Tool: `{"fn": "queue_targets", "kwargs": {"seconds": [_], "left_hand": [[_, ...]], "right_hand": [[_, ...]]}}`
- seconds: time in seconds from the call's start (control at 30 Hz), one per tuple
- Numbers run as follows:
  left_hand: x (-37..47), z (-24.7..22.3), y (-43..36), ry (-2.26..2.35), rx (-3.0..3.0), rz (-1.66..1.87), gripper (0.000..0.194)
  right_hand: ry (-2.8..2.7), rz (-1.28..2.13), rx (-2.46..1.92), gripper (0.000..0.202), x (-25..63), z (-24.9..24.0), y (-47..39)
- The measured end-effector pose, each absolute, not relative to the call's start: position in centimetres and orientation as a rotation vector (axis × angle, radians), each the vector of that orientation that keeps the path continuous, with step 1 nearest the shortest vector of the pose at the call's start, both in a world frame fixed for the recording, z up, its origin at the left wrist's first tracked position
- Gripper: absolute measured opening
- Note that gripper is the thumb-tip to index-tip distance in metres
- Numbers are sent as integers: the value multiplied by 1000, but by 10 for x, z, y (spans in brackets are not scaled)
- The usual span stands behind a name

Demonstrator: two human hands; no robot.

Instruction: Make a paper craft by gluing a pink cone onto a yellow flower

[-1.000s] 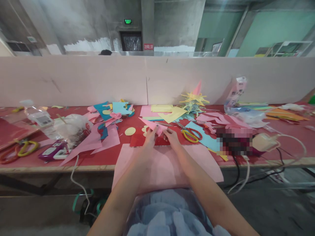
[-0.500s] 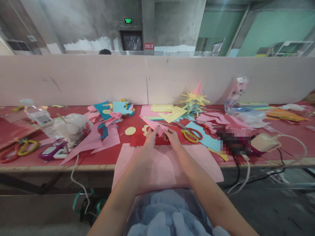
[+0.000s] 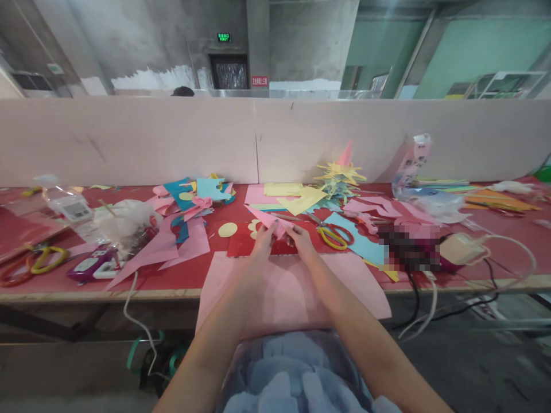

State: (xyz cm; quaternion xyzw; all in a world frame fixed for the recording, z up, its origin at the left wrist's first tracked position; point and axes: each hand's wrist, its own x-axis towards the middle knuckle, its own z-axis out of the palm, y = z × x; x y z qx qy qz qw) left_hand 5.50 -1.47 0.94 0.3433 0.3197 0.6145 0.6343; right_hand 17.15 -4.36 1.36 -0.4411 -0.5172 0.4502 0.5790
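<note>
Both hands pinch a pink paper cone (image 3: pixel 263 216), its point aimed to the far left. My left hand (image 3: pixel 264 240) grips the near left side of its wide end. On the right side of that end, my right hand (image 3: pixel 300 237) closes its fingers; the fingertips are partly hidden. Beneath lies a red sheet (image 3: pixel 241 245) with a pale flower shape (image 3: pixel 253 228) partly covered by the cone. Yellow- and red-handled scissors (image 3: pixel 333 236) rest just right of my right hand. A yellow paper oval (image 3: pixel 228 229) sits to the left.
A fringed paper tree (image 3: pixel 341 175) with a pink cone top stands at the back. Pink sheet (image 3: pixel 293 292) hangs over the front edge. Paper scraps (image 3: pixel 189 244), a plastic bottle (image 3: pixel 64 201) and more scissors (image 3: pixel 47 259) lie left; a white charger (image 3: pixel 462 250) with cables is right.
Hardly anything differs. Both hands keep their hold on the pink cone in the same place, and the view has shifted very slightly.
</note>
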Motion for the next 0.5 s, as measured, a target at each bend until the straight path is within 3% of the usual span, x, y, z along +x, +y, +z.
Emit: {"fn": "queue_targets", "kwargs": {"seconds": [0.5], "left_hand": [[56,8,-14,730,769,1412,37]], "right_hand": [[-1263,980,-1085,38,170,10,-41]]}}
